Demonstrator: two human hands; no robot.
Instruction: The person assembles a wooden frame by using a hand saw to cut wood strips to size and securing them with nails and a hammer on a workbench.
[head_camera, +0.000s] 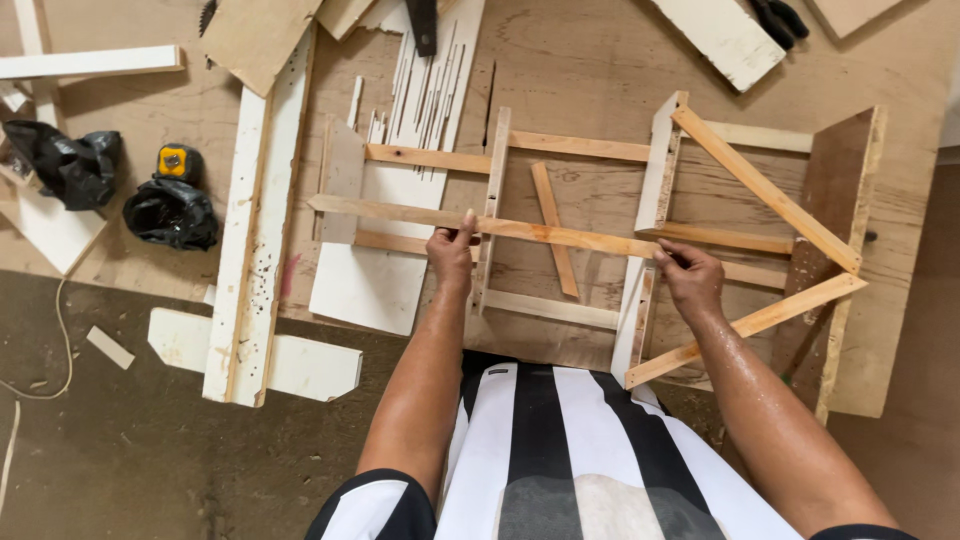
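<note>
I look down at a wooden frame (600, 230) lying on a plywood sheet (590, 70) on the floor. Both my arms reach forward, elbows bent, forearms bare. My left hand (452, 255) pinches a long thin slat (480, 226) that runs across the frame, thumb raised on top, fingers curled under it. My right hand (688, 278) grips the same slat's right end, where it meets a white upright (640, 270) of the frame, knuckles up and fingers closed around it. The slat lies nearly level, crossing two uprights. Toward the sheet's right edge, two diagonal slats meet a brown board (835, 200). Off the sheet's left edge lie a white plank (250, 250), a yellow tape measure (178, 162) and black bags (170, 212).
</note>
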